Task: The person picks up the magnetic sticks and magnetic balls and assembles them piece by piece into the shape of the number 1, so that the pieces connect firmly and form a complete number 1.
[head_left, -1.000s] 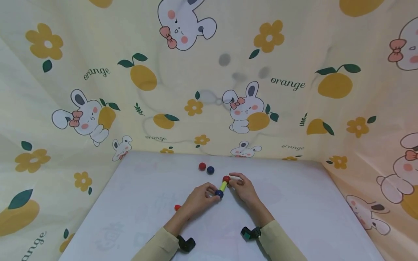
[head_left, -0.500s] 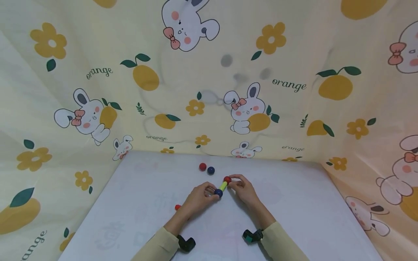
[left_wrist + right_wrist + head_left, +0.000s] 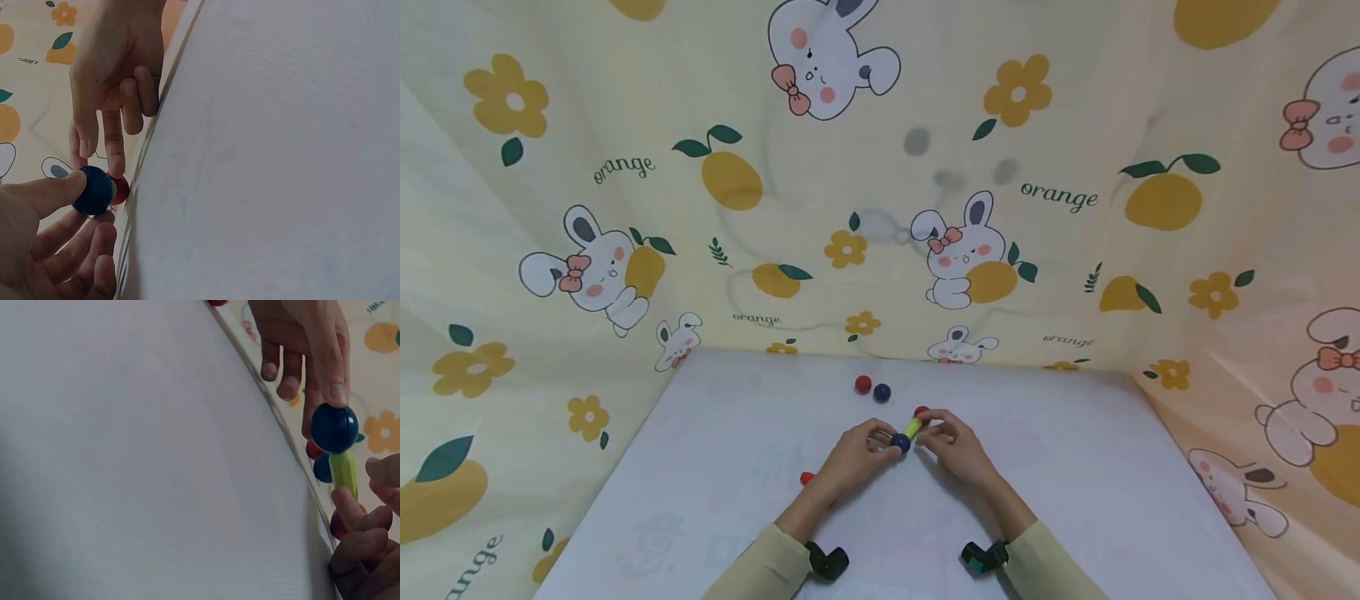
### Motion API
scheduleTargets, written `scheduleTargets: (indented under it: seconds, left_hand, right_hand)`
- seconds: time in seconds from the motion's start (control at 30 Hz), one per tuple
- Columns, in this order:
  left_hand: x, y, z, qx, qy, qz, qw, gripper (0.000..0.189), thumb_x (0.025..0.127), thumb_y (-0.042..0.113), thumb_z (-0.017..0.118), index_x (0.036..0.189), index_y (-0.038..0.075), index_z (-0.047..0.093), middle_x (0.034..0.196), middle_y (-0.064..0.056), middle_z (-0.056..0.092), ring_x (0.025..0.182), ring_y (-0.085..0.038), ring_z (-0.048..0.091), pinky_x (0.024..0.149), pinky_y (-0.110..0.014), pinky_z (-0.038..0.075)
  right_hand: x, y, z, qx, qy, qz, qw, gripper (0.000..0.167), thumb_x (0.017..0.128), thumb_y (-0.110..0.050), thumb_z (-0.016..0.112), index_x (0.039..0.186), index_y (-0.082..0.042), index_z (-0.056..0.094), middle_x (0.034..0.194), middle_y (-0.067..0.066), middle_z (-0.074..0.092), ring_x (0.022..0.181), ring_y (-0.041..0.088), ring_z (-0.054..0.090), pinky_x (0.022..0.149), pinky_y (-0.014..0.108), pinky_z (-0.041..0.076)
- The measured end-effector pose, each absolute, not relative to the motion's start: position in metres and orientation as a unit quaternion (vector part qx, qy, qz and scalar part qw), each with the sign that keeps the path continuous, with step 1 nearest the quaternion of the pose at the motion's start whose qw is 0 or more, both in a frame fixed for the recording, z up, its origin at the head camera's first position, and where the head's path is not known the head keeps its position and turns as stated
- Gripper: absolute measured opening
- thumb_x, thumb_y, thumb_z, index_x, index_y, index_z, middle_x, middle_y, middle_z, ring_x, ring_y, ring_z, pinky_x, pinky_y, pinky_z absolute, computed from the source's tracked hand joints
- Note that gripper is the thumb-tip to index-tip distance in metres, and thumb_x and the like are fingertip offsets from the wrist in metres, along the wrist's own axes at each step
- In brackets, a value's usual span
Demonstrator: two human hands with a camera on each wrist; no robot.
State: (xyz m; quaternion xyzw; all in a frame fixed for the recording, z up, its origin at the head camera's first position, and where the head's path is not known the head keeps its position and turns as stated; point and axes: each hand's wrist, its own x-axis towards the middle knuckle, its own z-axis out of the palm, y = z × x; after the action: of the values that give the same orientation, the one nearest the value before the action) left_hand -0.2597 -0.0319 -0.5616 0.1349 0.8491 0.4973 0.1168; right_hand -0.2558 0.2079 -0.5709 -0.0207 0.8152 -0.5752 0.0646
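A blue ball point(image 3: 900, 443) and a red ball point(image 3: 921, 412) are joined by a short yellow-green rod point(image 3: 913, 429). My left hand point(image 3: 856, 454) pinches the blue ball between thumb and fingers, holding the piece slanted away from me. Around the rod and red end is my right hand point(image 3: 958, 450), fingers loosely extended. In the right wrist view, a fingertip point(image 3: 344, 497) overlaps the rod's lower end while the thumb point(image 3: 382, 470) stands apart from it. Right-hand fingers partly hide the red ball there.
Farther back on the white table point(image 3: 1060, 475) lie a loose red ball point(image 3: 863, 384) and a loose blue ball point(image 3: 882, 392). A small red piece point(image 3: 807, 478) sits beside my left wrist, partly covered. A patterned curtain point(image 3: 820, 292) stands behind the table.
My right hand has slid down from the red ball toward the rod, its thumb coming away. The left hand still grips the blue ball, almost unmoved.
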Motion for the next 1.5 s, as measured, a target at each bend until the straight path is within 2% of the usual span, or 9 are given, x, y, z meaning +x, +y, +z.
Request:
scheduleTargets:
  seconds: [0.17,0.5,0.67,0.8,0.9,1.07,1.13,1.33,1.5]
  left_hand:
    - [-0.261,-0.033,-0.562,0.143,0.847,0.501,0.110,0.030,0.099,0.033,0.080,0.123,0.020,0.070,0.113,0.004,0.075,0.098,-0.013,0.070,0.095,-0.045,0.057]
    - [-0.261,-0.035,-0.562,0.146,0.846,0.502,0.106,0.030,0.099,0.032,0.081,0.123,0.019,0.069,0.112,0.003,0.076,0.096,-0.013,0.071,0.095,-0.045,0.058]
    - [-0.262,-0.035,-0.561,0.151,0.844,0.504,0.103,0.028,0.099,0.032,0.080,0.122,0.020,0.069,0.111,0.004,0.076,0.096,-0.012,0.072,0.095,-0.046,0.058]
    - [-0.262,-0.036,-0.561,0.153,0.845,0.503,0.102,0.027,0.099,0.033,0.080,0.121,0.021,0.069,0.111,0.005,0.075,0.096,-0.013,0.072,0.095,-0.046,0.059]
    - [-0.262,-0.035,-0.561,0.153,0.846,0.500,0.102,0.027,0.099,0.034,0.080,0.120,0.021,0.069,0.111,0.005,0.075,0.096,-0.013,0.072,0.094,-0.046,0.059]
    - [-0.260,-0.034,-0.560,0.149,0.847,0.500,0.101,0.028,0.098,0.035,0.081,0.119,0.021,0.068,0.110,0.005,0.076,0.096,-0.013,0.072,0.096,-0.047,0.058]
    - [-0.259,-0.033,-0.559,0.147,0.848,0.499,0.101,0.029,0.097,0.036,0.082,0.118,0.021,0.068,0.110,0.006,0.076,0.096,-0.012,0.072,0.096,-0.047,0.058]
    - [-0.258,-0.032,-0.558,0.148,0.850,0.495,0.099,0.029,0.097,0.036,0.082,0.116,0.020,0.068,0.108,0.007,0.075,0.093,-0.011,0.071,0.094,-0.046,0.057]
    - [-0.258,-0.032,-0.558,0.149,0.854,0.489,0.098,0.028,0.097,0.035,0.082,0.116,0.020,0.068,0.107,0.007,0.075,0.093,-0.009,0.071,0.094,-0.044,0.057]
  right_hand:
    - [-0.251,0.205,-0.569,-0.040,0.810,-0.580,0.075,0.034,0.104,-0.024,0.073,0.138,-0.022,0.066,0.119,0.012,0.070,0.064,0.017,0.052,0.056,0.028,0.045]
    - [-0.245,0.201,-0.568,-0.067,0.812,-0.574,0.079,0.035,0.104,-0.026,0.074,0.138,-0.022,0.066,0.123,0.013,0.070,0.078,0.023,0.061,0.063,0.031,0.050]
    - [-0.242,0.200,-0.567,-0.088,0.802,-0.583,0.096,0.039,0.105,-0.026,0.073,0.142,-0.020,0.063,0.123,0.015,0.070,0.065,0.021,0.056,0.055,0.029,0.047]
    - [-0.241,0.198,-0.565,-0.095,0.801,-0.582,0.106,0.040,0.105,-0.024,0.072,0.144,-0.020,0.062,0.124,0.015,0.069,0.063,0.019,0.055,0.054,0.028,0.046]
    - [-0.242,0.197,-0.566,-0.100,0.806,-0.574,0.106,0.039,0.105,-0.022,0.073,0.142,-0.022,0.063,0.123,0.014,0.069,0.067,0.021,0.058,0.055,0.028,0.048]
    - [-0.242,0.198,-0.569,-0.114,0.815,-0.560,0.094,0.036,0.105,-0.022,0.073,0.140,-0.022,0.064,0.122,0.013,0.070,0.087,0.025,0.067,0.061,0.030,0.051]
    - [-0.242,0.198,-0.570,-0.117,0.815,-0.559,0.096,0.036,0.105,-0.023,0.073,0.140,-0.022,0.065,0.122,0.013,0.070,0.089,0.026,0.067,0.062,0.030,0.051]
    - [-0.240,0.198,-0.569,-0.123,0.809,-0.563,0.113,0.038,0.105,-0.024,0.072,0.142,-0.021,0.063,0.120,0.014,0.069,0.064,0.019,0.056,0.054,0.026,0.046]
    - [-0.241,0.197,-0.570,-0.119,0.817,-0.551,0.121,0.039,0.105,-0.026,0.073,0.143,-0.023,0.063,0.118,0.011,0.071,0.058,0.015,0.051,0.054,0.026,0.046]
